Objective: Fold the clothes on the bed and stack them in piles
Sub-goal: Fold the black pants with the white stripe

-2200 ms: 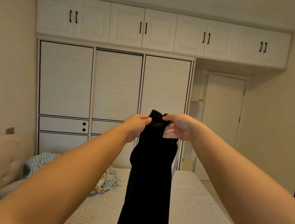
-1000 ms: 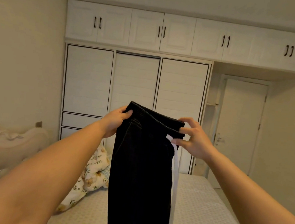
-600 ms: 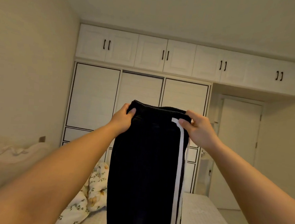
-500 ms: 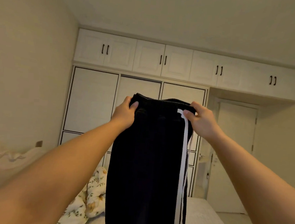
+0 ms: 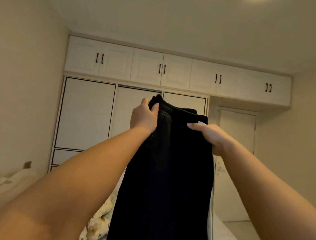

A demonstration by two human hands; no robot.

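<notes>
The left hand (image 5: 143, 118) grips the top left corner of the black trousers (image 5: 165, 177), its thumb pressed on the front of the waistband, and the right hand (image 5: 209, 136) grips the right side a little lower — fingers curled round the cloth. The trousers hang straight down between the two raised arms, above the bed (image 5: 227, 239). Behind them stand the white wardrobe (image 5: 86, 114) and a closed door (image 5: 236, 137) — a flowered cloth (image 5: 98, 223) lies on the bed at the lower left.
</notes>
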